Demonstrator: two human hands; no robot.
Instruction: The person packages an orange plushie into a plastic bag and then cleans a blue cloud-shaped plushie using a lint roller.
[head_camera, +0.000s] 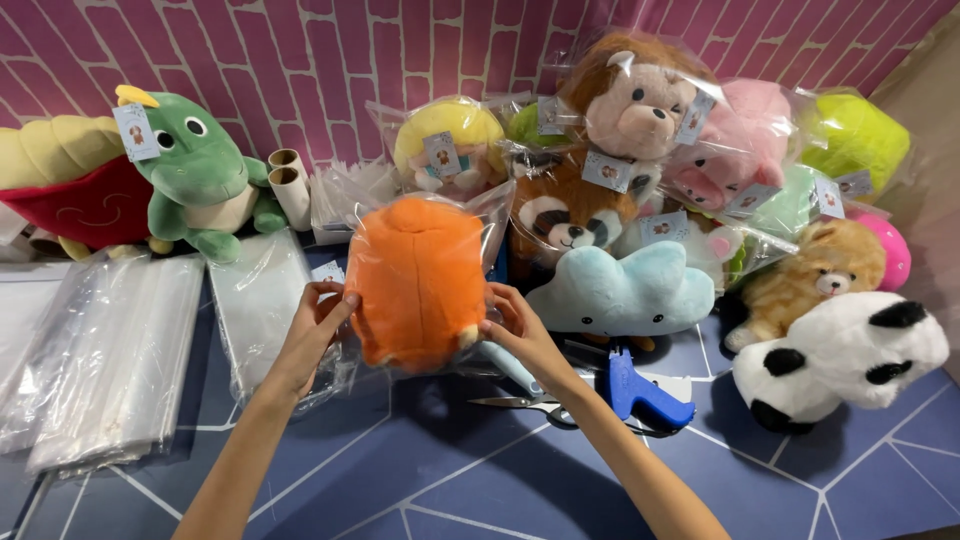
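Note:
An orange plush toy sits partly inside a clear plastic bag, held up in front of me. My left hand grips its left side along the bag's edge. My right hand grips the lower right side. A small paper tag shows just left of the toy.
Stacks of clear bags lie at left. A green dinosaur plush stands at back left. Bagged plush toys pile at back right. A light blue cloud plush, a panda plush, scissors and a blue tagging gun lie near my right arm.

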